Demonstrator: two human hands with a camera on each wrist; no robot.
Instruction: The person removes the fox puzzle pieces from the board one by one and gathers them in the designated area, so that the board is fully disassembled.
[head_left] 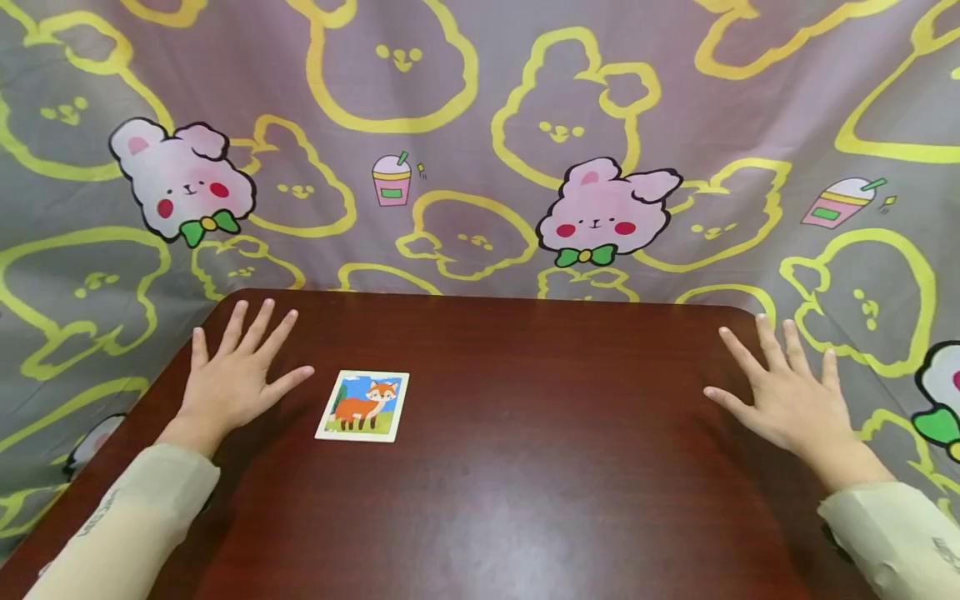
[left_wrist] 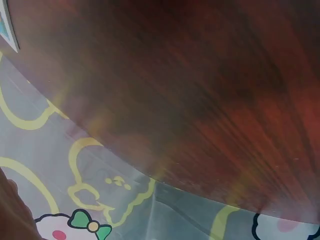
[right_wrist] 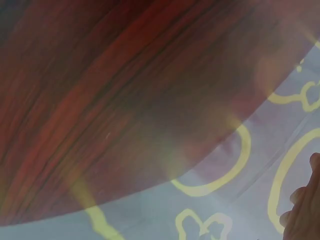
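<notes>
A white-bordered picture card [head_left: 362, 406] with an orange fox lies on the dark red-brown table [head_left: 510, 467], left of the middle. My left hand [head_left: 228, 383] is spread flat over the table's left side, its thumb pointing at the card with a small gap between. Far over on the right, my right hand [head_left: 791, 408] has its fingers fanned out near the table's right edge. Neither hand holds anything. A corner of the card [left_wrist: 7, 31] shows at the top left of the left wrist view. Only part of the right hand [right_wrist: 305, 205] enters the right wrist view.
A grey curtain [head_left: 465, 158] with yellow outlines and bunny prints hangs behind the table and along both sides. The table's far corners are rounded. Light reflects off the glossy tabletop near the front.
</notes>
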